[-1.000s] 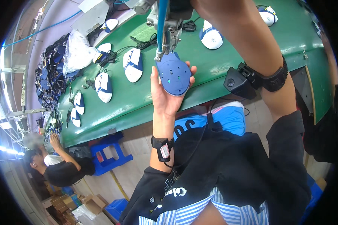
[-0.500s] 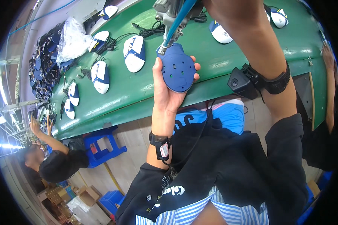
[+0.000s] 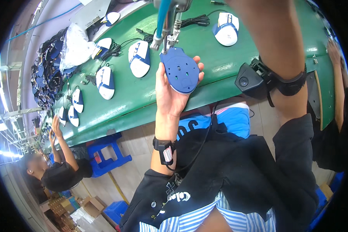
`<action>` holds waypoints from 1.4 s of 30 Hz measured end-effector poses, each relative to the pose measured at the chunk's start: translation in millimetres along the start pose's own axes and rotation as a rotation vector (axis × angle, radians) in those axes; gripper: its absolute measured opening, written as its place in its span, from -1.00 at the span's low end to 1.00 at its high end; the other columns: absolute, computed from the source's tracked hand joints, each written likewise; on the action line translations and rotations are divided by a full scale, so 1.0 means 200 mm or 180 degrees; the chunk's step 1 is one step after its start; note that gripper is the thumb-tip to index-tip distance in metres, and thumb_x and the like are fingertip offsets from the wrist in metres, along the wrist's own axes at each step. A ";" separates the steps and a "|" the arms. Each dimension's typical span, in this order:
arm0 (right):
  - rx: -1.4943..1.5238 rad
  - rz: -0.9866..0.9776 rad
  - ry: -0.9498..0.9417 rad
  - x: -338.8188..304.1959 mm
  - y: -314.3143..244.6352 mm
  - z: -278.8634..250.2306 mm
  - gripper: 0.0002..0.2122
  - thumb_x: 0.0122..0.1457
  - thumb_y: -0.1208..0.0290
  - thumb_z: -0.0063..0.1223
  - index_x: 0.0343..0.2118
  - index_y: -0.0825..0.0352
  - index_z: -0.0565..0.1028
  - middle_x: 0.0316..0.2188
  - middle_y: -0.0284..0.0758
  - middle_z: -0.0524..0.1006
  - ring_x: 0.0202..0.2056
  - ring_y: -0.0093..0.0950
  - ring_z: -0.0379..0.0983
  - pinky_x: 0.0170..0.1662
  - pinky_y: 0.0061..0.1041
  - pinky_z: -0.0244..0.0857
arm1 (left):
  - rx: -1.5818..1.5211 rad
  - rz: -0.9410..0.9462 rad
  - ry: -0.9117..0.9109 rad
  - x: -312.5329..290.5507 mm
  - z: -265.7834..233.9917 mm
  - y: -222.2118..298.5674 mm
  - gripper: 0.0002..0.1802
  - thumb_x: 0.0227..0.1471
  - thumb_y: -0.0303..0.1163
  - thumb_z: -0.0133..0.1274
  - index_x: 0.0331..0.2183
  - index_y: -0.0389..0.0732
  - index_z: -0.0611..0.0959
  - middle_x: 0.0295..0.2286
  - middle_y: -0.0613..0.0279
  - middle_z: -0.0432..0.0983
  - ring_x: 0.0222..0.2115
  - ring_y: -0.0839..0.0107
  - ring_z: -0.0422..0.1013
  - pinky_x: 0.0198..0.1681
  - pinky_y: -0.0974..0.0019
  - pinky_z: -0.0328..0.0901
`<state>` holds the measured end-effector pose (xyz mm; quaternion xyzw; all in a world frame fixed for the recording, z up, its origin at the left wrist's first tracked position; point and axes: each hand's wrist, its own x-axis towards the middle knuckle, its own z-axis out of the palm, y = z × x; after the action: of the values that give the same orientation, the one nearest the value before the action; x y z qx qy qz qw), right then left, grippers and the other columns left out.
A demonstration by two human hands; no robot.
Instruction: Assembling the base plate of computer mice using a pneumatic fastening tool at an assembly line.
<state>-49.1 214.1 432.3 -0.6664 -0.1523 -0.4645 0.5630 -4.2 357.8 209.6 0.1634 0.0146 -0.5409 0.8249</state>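
Resting base up in the person's left hand, a blue computer mouse is held above the green table, close to its near edge. Its top faces the palm and is hidden, apart from a thin white rim; small holes dot the base. A metal tool with a blue hose comes down over the mouse's far end; the tool's upper part is cut off, and whether its tip touches the base is hard to tell. The right hand is out of sight past the upper edge of the view, so its grip cannot be told. The left palm faces up, thumb along one side of the mouse and fingertips curled over the other, closed around it; that forearm reaches straight forward. The right forearm, raised and blurred, crosses the table's near edge and wears a black strapped device. White-and-blue mice stand about the table: one just left of the tool, one to its right, others toward the left end. Beyond them, by the table's far left edge, lie a clear plastic bag and a heap of dark parts, too jumbled to make out.
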 end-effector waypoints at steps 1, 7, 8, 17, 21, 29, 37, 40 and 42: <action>-0.0021 0.0014 -0.0013 0.00 0.01 0.00 -0.69 0.30 0.33 -0.05 -0.59 0.33 0.36 -0.70 -0.44 0.35 -0.70 -0.69 0.19 -0.64 -0.62 0.06 | 0.0009 -0.0017 -0.0024 0.00 0.00 0.00 -0.21 0.27 0.20 -0.21 0.21 -0.28 0.30 0.14 -0.30 0.26 0.06 -0.14 0.35 0.04 -0.08 0.41; 0.0011 0.0071 -0.0043 -0.02 0.14 0.08 -0.69 0.31 0.32 -0.05 -0.58 0.33 0.36 -0.70 -0.44 0.35 -0.71 -0.69 0.19 -0.64 -0.62 0.06 | -0.0181 -0.0073 -0.0099 -0.02 -0.03 0.02 -0.23 0.26 0.20 -0.18 0.22 -0.23 0.30 0.13 -0.27 0.27 0.06 -0.12 0.33 -0.01 -0.06 0.42; 0.0026 0.0071 -0.0043 -0.02 0.16 0.10 -0.69 0.31 0.32 -0.04 -0.58 0.33 0.36 -0.70 -0.44 0.35 -0.71 -0.69 0.19 -0.64 -0.62 0.06 | -0.0240 -0.0070 -0.0095 -0.03 -0.05 0.03 -0.22 0.25 0.21 -0.17 0.21 -0.24 0.30 0.11 -0.25 0.29 0.04 -0.10 0.35 -0.02 -0.05 0.43; -0.0091 0.0034 0.0020 -0.06 0.22 0.13 -0.69 0.31 0.31 -0.04 -0.58 0.32 0.36 -0.70 -0.44 0.35 -0.71 -0.69 0.19 -0.64 -0.62 0.06 | -0.0187 -0.0121 -0.0093 -0.02 -0.05 0.02 -0.20 0.23 0.22 -0.14 0.19 -0.27 0.32 0.04 -0.19 0.34 -0.04 -0.03 0.36 -0.04 0.00 0.42; -0.0151 0.0005 0.0051 -0.06 0.25 0.12 -0.69 0.31 0.31 -0.04 -0.58 0.32 0.36 -0.71 -0.44 0.35 -0.71 -0.69 0.19 -0.64 -0.62 0.06 | -0.0444 -0.0213 -0.0425 -0.03 -0.07 0.03 -0.22 0.24 0.21 -0.16 0.17 -0.28 0.33 0.01 -0.17 0.34 -0.09 0.00 0.36 -0.05 0.02 0.41; 0.0010 -0.0059 0.0122 -0.01 -0.01 0.09 -0.69 0.31 0.30 -0.03 -0.57 0.32 0.36 -0.71 -0.45 0.34 -0.71 -0.69 0.19 -0.64 -0.62 0.06 | -0.0533 -0.0109 -0.0026 -0.03 -0.02 0.03 -0.27 0.31 0.15 -0.30 0.16 -0.32 0.33 0.02 -0.19 0.33 -0.05 -0.04 0.35 0.02 -0.04 0.40; 0.0008 -0.0069 0.0017 -0.06 0.06 0.21 -0.69 0.31 0.29 -0.03 -0.57 0.32 0.36 -0.71 -0.45 0.34 -0.72 -0.69 0.19 -0.65 -0.62 0.06 | -0.0565 -0.0077 -0.0194 -0.05 -0.01 0.05 -0.31 0.35 0.14 -0.45 0.10 -0.22 0.42 0.00 -0.08 0.39 -0.06 -0.01 0.36 0.01 -0.05 0.36; 0.0003 -0.0093 0.0010 -0.09 0.10 0.24 -0.69 0.31 0.29 -0.03 -0.57 0.32 0.36 -0.71 -0.45 0.34 -0.72 -0.69 0.18 -0.65 -0.62 0.06 | -0.0539 0.0053 -0.0436 -0.06 -0.02 0.03 -0.34 0.36 0.07 -0.31 0.12 -0.34 0.39 -0.01 -0.22 0.40 -0.07 -0.01 0.42 0.00 0.00 0.42; -0.0026 -0.0087 0.0016 -0.10 0.11 0.25 -0.69 0.31 0.28 -0.03 -0.57 0.32 0.36 -0.71 -0.45 0.34 -0.72 -0.69 0.18 -0.65 -0.62 0.05 | -0.0555 0.0051 -0.0388 -0.07 -0.01 0.03 -0.34 0.36 0.08 -0.31 0.11 -0.35 0.39 -0.01 -0.22 0.40 -0.08 -0.02 0.42 -0.01 0.00 0.42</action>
<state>-20.9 258.9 405.9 -0.6654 -0.1580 -0.4745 0.5542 -3.7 373.5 212.2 0.0578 0.0101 -0.5400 0.8396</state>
